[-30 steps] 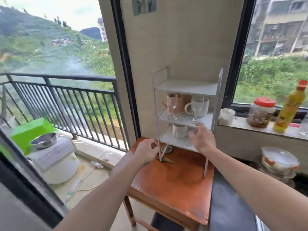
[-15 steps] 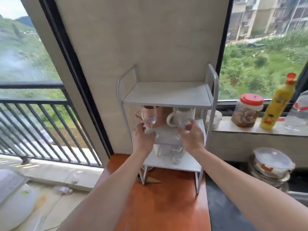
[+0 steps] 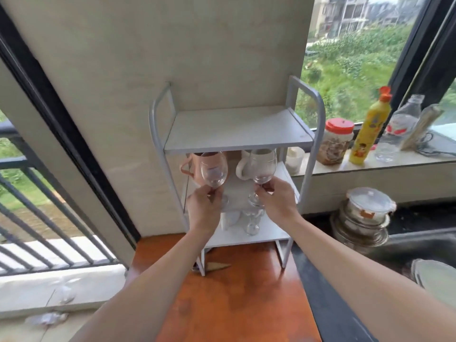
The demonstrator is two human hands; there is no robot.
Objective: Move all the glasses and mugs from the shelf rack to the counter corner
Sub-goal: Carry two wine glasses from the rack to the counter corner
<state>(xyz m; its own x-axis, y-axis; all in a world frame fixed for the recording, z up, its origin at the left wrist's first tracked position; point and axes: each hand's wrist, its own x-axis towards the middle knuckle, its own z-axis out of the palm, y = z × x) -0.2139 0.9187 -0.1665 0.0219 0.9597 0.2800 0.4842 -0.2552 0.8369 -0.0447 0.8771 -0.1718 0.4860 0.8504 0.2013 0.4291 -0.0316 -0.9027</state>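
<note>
White rack (image 3: 237, 130), mugs (image 3: 243, 166) inside

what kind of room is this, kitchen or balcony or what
Most likely a home kitchen corner beside a balcony: a white three-tier shelf rack holding glasses and mugs, a yellow squeeze bottle and red-lidded jar on the windowsill, and stacked lidded pots on a dark counter.

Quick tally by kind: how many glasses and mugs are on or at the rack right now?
Wine glasses: 3, namely left-hand glass, right-hand glass, bottom-shelf glass
Mugs: 3, namely pink mug, white mug, bottom-shelf white mug
Total: 6
</note>
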